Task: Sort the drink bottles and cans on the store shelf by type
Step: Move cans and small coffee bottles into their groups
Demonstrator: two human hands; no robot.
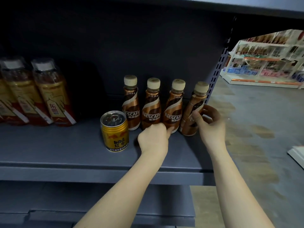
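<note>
Four brown plastic Nescafe coffee bottles (172, 106) line the grey metal shelf (65, 145) — three upright, the rightmost bottle (191, 116) tilted, cap leaning right. The right hand (209, 124) grips it; the left hand (153, 135), fingers curled, touches the third bottle's base.

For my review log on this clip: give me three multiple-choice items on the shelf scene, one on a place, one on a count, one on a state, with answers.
1. Where does the gold Red Bull can stand?
A. Left of the coffee row, nearer the shelf edge
B. Behind the row
C. On the floor

2. How many Nescafe bottles are there?
A. Two
B. Four
C. Six

3. What is the right hand doing?
A. Hanging idle
B. Gripping the tilted rightmost bottle
C. Lifting the can

Answers: A, it stands forward and left of the row; B, four cream caps show; B, fingers curl round that leaning bottle.
</note>
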